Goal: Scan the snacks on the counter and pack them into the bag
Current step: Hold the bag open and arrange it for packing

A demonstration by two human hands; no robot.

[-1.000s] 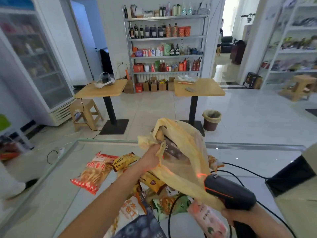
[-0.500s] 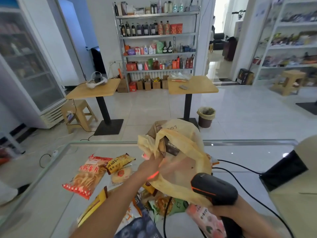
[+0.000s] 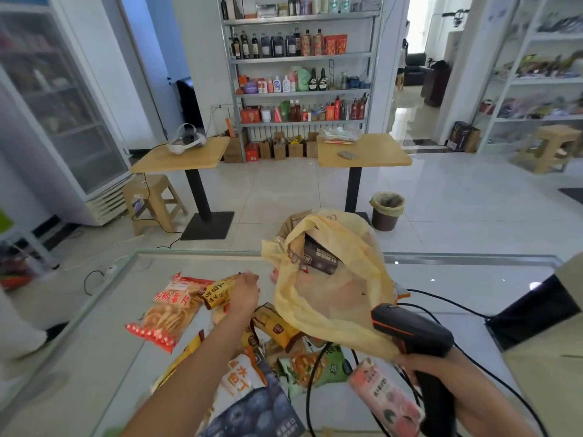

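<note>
A yellow plastic bag (image 3: 328, 304) stands open on the glass counter (image 3: 94, 357), with a dark snack pack (image 3: 321, 258) sticking out of its mouth. My left hand (image 3: 244, 293) lies on a small yellow snack packet (image 3: 217, 291) just left of the bag; whether the fingers grip it cannot be made out. My right hand (image 3: 419, 365) grips a black barcode scanner (image 3: 413, 329) at the bag's right side. A red-and-orange chips bag (image 3: 170, 313) lies further left. Several more snack packs, among them a green one (image 3: 315, 369) and a pink one (image 3: 386, 397), are piled under my arms.
The scanner's black cable (image 3: 441, 298) loops across the counter to the right. A black device (image 3: 533, 313) sits at the right edge. Beyond the counter are two wooden tables (image 3: 375, 152), a waste bin (image 3: 386, 211), stools and stocked shelves (image 3: 299, 58).
My left hand has let go of the bag's rim and dropped left onto the yellow snack packet. The bag's mouth now stands open on its own. The scanner stayed at the right.
</note>
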